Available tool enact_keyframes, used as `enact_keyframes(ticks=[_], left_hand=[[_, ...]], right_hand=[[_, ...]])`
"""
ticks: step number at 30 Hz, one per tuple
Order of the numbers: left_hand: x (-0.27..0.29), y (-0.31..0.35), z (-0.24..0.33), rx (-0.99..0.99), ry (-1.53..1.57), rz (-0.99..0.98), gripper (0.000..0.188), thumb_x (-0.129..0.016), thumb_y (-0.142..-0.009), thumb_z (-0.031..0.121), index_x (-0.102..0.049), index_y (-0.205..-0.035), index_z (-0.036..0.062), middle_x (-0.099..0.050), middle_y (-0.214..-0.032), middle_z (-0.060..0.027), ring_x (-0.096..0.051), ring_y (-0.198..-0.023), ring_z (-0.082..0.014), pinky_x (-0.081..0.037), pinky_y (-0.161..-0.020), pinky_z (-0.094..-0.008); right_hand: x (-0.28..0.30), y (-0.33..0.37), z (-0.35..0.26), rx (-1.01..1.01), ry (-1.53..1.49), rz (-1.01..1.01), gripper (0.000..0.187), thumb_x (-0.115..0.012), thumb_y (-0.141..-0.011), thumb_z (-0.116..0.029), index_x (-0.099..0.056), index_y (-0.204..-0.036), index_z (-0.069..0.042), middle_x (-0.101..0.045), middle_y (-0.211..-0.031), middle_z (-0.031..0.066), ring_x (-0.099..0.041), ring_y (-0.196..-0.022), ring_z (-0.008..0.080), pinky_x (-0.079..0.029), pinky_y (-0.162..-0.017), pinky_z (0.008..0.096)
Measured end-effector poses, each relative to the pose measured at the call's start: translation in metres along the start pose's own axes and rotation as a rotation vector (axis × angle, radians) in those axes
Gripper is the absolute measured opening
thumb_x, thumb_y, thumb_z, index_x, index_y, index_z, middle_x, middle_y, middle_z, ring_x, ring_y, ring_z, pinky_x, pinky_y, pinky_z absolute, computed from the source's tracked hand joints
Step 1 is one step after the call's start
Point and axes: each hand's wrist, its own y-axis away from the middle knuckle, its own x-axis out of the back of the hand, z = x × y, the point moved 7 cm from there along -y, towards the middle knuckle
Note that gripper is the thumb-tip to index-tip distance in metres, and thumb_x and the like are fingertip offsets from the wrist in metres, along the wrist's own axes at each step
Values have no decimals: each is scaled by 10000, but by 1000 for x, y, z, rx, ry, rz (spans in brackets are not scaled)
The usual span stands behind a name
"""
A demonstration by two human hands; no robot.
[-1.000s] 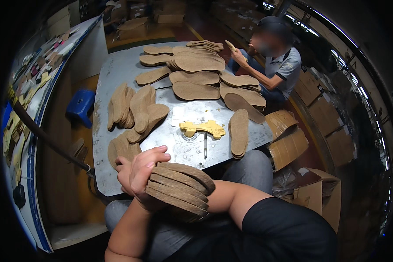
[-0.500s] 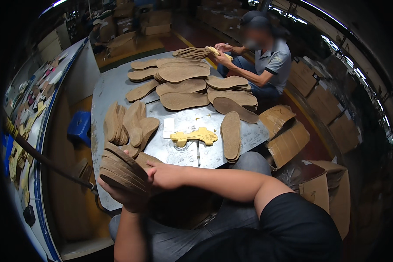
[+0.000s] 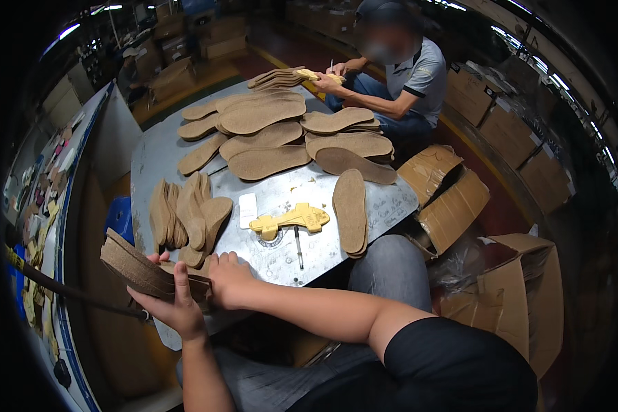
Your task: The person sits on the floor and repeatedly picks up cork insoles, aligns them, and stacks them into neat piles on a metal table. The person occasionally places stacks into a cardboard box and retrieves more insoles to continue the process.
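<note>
My left hand (image 3: 174, 307) is wrapped round a stack of brown felt-like insoles (image 3: 136, 266) at the table's left front corner, thumb up along its side. The stack is tilted, its edges fanned toward the left. My right hand (image 3: 231, 280) is closed at the stack's right end, fingers bent over the insoles there; its thumb is hidden. Just beyond my hands stand bundles of insoles (image 3: 198, 211) on the metal table (image 3: 281, 264). A yellow sole-shaped template (image 3: 292, 220), a pen (image 3: 299, 248) and a white card (image 3: 248, 210) lie to the right.
Piles of insoles (image 3: 264, 113) cover the table's far half, and a pair (image 3: 351, 213) lies at the right. Across the table, a person (image 3: 405, 82) holds yellow pieces. Opened cardboard boxes (image 3: 453, 199) stand right, a blue stool (image 3: 120, 218) left. A dark hose (image 3: 69, 288) crosses the left side.
The stack in my left hand has tipped over to the left and its insoles have fanned out. My right hand has shifted slightly. The whole view has also shifted a little.
</note>
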Motion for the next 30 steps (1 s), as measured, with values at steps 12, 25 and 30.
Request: enact_keyframes(ticks=[12, 25, 30], left_hand=[[7, -8, -1, 60, 158, 94, 524, -767, -1064, -17, -444, -1475, 10, -607, -1412, -113, -644, -1255, -199, -550, -1105, -358], [10, -11, 1, 40, 181, 149, 501, -757, -1064, -33, -460, -1466, 8, -607, -1400, -118, -661, -1228, -196, -589, -1028, -345], [31, -17, -5, 42, 132, 214, 494, -767, -1053, -48, -478, -1449, 15, -642, -1353, -102, -679, -1191, -181, -595, -1007, -338]], right_hand=[[20, -17, 8, 10, 33, -189, 1127, -1083, -646, -540, -591, -1459, 66, -601, -1490, 313, -570, -1419, 492, -528, -1180, 506], [43, 35, -5, 368, 97, -75, 750, -1012, -746, -281, -560, -1278, -7, -773, -1088, 239, -759, -1073, 470, -617, -906, 557], [99, 52, 31, 410, 230, -16, 675, -987, -769, -269, -574, -1241, -18, -760, -1130, 213, -744, -1107, 457, -611, -913, 549]])
